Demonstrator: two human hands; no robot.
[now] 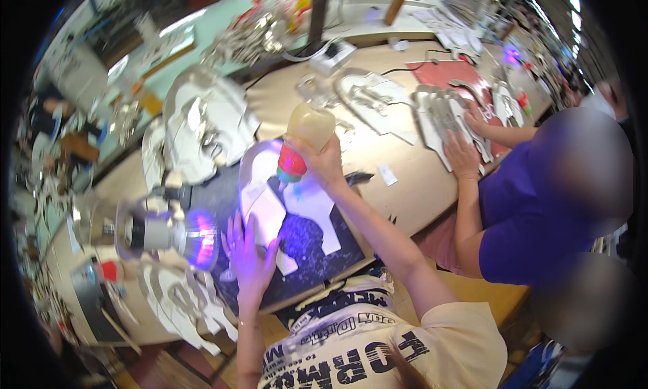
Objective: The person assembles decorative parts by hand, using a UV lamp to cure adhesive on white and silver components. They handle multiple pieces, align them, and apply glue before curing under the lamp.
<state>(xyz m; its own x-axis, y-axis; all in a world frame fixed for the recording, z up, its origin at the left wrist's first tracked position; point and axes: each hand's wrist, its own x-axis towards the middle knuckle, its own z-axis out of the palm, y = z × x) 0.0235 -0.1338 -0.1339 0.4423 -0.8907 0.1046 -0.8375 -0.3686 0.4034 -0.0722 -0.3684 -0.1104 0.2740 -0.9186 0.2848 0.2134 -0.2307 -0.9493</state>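
My right hand (322, 161) grips a squeeze bottle (311, 123) with a pale yellow body, a red collar and a green tip. The bottle is tilted tip-down over a white U-shaped cut piece (262, 210), which lies on a dark board (223, 179). Whether the tip touches the piece I cannot tell. Fingers spread, my left hand (251, 257) rests at the lower left arm of the piece. A lamp (196, 240) just left of that hand throws violet light over the piece and the board.
Stacks of white cut pieces lie at the back left (202, 125) and front left (179, 298). At right, a co-worker in a purple shirt (516, 200) handles a row of grey-white pieces (442, 119) beside a red sheet (432, 75). A white box (332, 57) with a cable stands behind.
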